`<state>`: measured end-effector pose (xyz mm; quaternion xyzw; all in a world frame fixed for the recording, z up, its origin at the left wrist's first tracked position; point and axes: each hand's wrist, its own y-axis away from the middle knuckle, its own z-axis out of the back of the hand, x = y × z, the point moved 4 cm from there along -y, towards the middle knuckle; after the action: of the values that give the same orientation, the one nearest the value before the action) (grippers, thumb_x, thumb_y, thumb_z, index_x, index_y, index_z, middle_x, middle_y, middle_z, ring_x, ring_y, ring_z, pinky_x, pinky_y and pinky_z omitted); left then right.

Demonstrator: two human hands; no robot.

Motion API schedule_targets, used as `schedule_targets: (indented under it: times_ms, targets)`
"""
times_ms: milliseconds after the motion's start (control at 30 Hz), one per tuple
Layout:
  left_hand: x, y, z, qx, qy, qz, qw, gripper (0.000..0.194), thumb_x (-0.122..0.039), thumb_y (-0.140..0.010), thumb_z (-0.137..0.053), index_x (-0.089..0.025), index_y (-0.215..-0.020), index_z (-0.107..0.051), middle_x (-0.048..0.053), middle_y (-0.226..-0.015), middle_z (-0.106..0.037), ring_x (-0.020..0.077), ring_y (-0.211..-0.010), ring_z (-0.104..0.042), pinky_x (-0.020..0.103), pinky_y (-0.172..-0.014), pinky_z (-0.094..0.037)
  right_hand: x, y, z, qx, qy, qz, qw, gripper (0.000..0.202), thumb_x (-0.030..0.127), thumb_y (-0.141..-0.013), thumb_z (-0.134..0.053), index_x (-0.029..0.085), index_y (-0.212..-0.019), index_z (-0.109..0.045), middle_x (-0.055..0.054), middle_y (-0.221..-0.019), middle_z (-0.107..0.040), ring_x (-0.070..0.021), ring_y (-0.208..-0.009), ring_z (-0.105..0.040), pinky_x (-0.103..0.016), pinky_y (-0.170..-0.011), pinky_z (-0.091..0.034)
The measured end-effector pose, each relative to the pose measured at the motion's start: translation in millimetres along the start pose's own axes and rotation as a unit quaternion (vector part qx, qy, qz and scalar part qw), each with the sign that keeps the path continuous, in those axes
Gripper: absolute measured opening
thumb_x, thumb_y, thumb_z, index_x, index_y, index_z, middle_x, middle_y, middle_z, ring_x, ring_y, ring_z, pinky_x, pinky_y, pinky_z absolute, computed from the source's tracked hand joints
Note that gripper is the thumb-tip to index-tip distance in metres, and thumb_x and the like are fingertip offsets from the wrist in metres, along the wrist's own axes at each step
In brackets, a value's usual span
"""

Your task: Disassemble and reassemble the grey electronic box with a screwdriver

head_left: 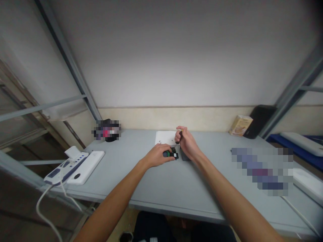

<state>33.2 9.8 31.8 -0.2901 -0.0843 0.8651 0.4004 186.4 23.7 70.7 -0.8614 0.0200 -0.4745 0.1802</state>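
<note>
My left hand [157, 155] is closed on a small black electronic device [174, 155] with a green circuit board showing, just above or on the desk. In my right hand [186, 141], the fingers are wrapped round a dark screwdriver [177, 142] with a bit of yellow at its top. Its lower end points down towards the device; whether it touches cannot be made out. A dark grey flat piece [186, 155] lies partly hidden under my right wrist. Behind my hands is a white sheet [164, 136] with several tiny dark bits on it.
On the grey desk [151, 188], a power strip [67, 166] with a plugged-in charger and a white slab-like object [87, 168] lie at left. Blurred-out items sit at back left and right. A yellow box [241, 125] leans near a black case [259, 121] at back right.
</note>
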Motion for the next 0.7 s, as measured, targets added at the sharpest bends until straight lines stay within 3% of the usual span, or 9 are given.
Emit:
schedule_targets:
  times_ms: [100,267,367,467,567,700]
  targets:
    - [-0.3,0.0,0.4,-0.001,-0.001,0.002,1.0,0.026,-0.046,-0.085,-0.074,-0.022,-0.093,-0.068,0.003,-0.109,-0.074,0.023,-0.101,-0.069,0.036,-0.097,-0.045,0.0,-1.1,3.9,-0.005,-0.021,-0.022,1.0,0.037,0.058,-0.091,-0.059,0.026,-0.107,-0.067,0.0,-0.078,-0.057,-0.016,-0.07,-0.056,-0.03,-0.069,-0.048]
    - [0.6,0.1,-0.1,-0.008,-0.006,-0.008,1.0,0.025,-0.045,-0.085,-0.074,-0.022,-0.092,-0.069,0.003,-0.107,-0.074,0.0225,-0.099,-0.069,0.035,-0.097,-0.044,3.5,1.0,6.9,-0.002,-0.016,-0.017,1.0,0.023,0.039,-0.079,-0.08,0.024,-0.086,-0.065,-0.003,-0.108,-0.069,-0.0204,-0.099,-0.065,-0.033,-0.089,-0.05]
    - [1.2,0.2,-0.5,-0.004,-0.005,-0.011,1.0,0.026,-0.046,-0.085,-0.074,-0.022,-0.092,-0.068,0.003,-0.107,-0.075,0.0224,-0.099,-0.069,0.034,-0.096,-0.044,1.6,1.2,4.9,-0.008,-0.02,-0.014,1.0,0.032,0.038,-0.074,-0.085,0.024,-0.076,-0.056,0.0,-0.09,-0.068,-0.0178,-0.088,-0.066,-0.03,-0.082,-0.051]
    - [1.4,0.4,-0.2,-0.001,-0.005,-0.008,1.0,0.026,-0.046,-0.086,-0.073,-0.022,-0.092,-0.068,0.003,-0.107,-0.075,0.0225,-0.098,-0.069,0.035,-0.096,-0.044,-0.7,-0.2,4.8,-0.033,0.004,0.013,0.999,0.035,0.056,-0.079,-0.076,0.026,-0.08,-0.058,0.005,-0.062,-0.05,-0.0126,-0.057,-0.052,-0.026,-0.06,-0.046]
    - [0.7,0.5,0.2,-0.001,-0.003,-0.001,1.0,0.026,-0.046,-0.085,-0.074,-0.022,-0.092,-0.067,0.003,-0.106,-0.075,0.0233,-0.098,-0.069,0.036,-0.096,-0.044,-2.9,-1.5,4.9,-0.033,0.001,0.002,0.999,0.045,0.07,-0.088,-0.055,0.027,-0.099,-0.065,0.002,-0.069,-0.053,-0.0141,-0.059,-0.051,-0.028,-0.061,-0.047]
    - [-0.8,1.0,1.4,-0.008,0.005,0.017,1.0,0.029,-0.044,-0.083,-0.076,-0.023,-0.1,-0.066,0.002,-0.102,-0.075,0.0235,-0.095,-0.069,0.036,-0.094,-0.045,0.2,-0.3,5.0,-0.027,0.011,-0.001,1.0,0.031,0.054,-0.084,-0.07,0.025,-0.092,-0.067,-0.003,-0.092,-0.064,-0.0169,-0.083,-0.062,-0.029,-0.077,-0.05]
